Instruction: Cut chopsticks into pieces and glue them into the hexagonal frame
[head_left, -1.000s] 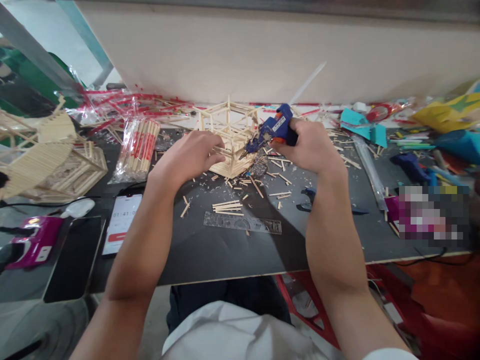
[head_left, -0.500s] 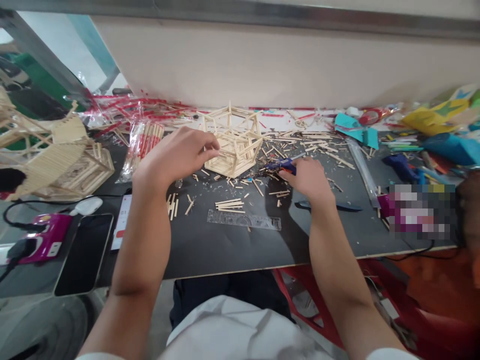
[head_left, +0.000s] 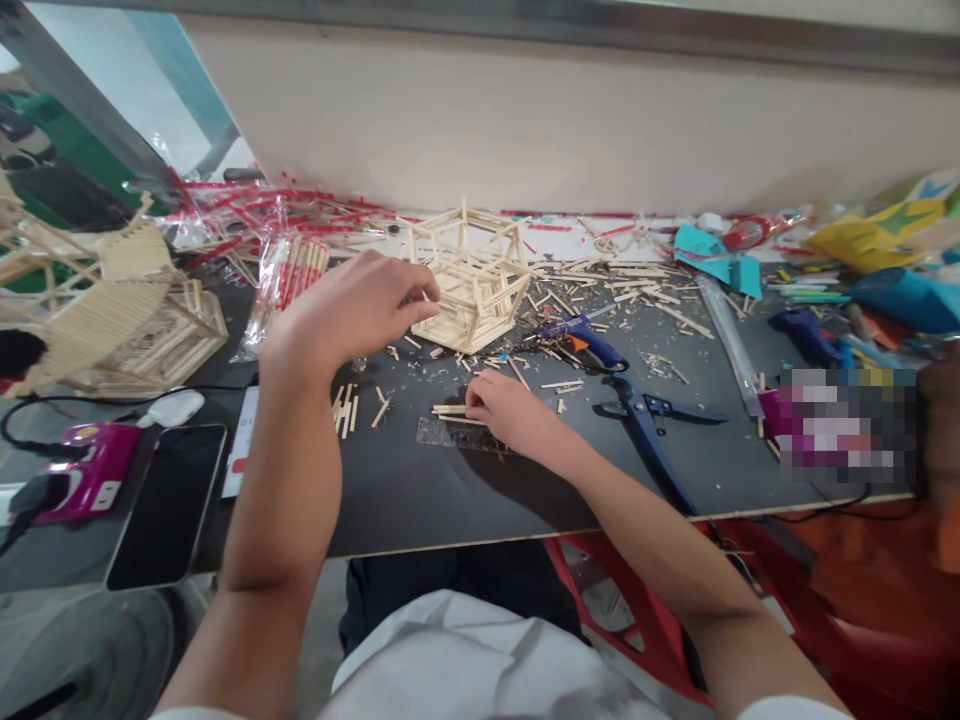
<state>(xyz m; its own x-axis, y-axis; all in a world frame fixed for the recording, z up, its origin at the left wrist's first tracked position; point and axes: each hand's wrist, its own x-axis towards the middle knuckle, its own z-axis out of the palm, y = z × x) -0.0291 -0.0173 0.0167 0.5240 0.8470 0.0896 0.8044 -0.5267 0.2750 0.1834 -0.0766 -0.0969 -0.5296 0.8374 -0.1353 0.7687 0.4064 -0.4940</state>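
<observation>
My left hand (head_left: 356, 305) is at the left side of a many-sided frame (head_left: 480, 315) built of thin wooden sticks. Its thumb and fingers are closed on that side; the exact grip is partly hidden. Lower down, my right hand (head_left: 514, 410) reaches over a clear ruler (head_left: 442, 432), fingers pinched at the right end of some short wooden sticks (head_left: 448, 410). Those fingertips are partly covered by the hand itself. Behind it lies a blue glue gun (head_left: 577, 335) with an orange trigger. Blue-handled cutters (head_left: 641, 420) lie open to the right.
Stick scraps (head_left: 645, 285) litter the back of the dark table (head_left: 420, 510). A bagged bundle of sticks (head_left: 289, 285) and a larger stick model (head_left: 142, 320) stand left. Nearer are a black phone (head_left: 169, 510) and purple power strip (head_left: 90, 465). Blue cloth-like material (head_left: 911, 297) lies right.
My right hand has let go of the glue gun and moved left and nearer, onto the short sticks by the ruler. My left hand has stayed at the frame.
</observation>
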